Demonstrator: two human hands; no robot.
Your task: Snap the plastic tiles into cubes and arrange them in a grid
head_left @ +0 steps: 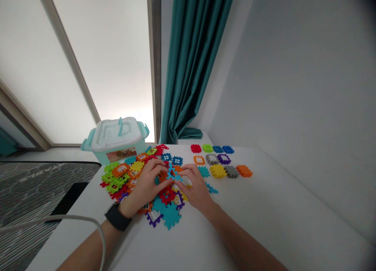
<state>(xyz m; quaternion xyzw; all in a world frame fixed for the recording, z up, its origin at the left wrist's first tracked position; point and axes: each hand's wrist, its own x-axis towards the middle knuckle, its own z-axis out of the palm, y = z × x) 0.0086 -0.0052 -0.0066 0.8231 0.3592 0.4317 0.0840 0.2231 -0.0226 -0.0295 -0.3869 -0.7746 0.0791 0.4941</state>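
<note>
Between my two hands is a light-blue interlocking plastic tile (pixel 173 174), gripped from both sides just above a mixed pile. My left hand (pixel 151 181), with a dark watch on the wrist, pinches its left side. On its right side, the fingers of my right hand (pixel 192 185) hold it too. Beneath and around them spreads the heap of notched tiles in green, orange, red, purple and yellow. A large turquoise tile (pixel 171 215) lies at the pile's near edge. Another light-blue piece (pixel 211 188) rests just right of my right hand.
Several tile stacks stand in rows to the right, among them a yellow stack (pixel 218 171) and a red one (pixel 196 148). A lidded turquoise box (pixel 117 140) stands behind the pile. A pale cable (pixel 85 218) crosses the lower left. Behind the white table (pixel 188 243) hangs a green curtain (pixel 194 67).
</note>
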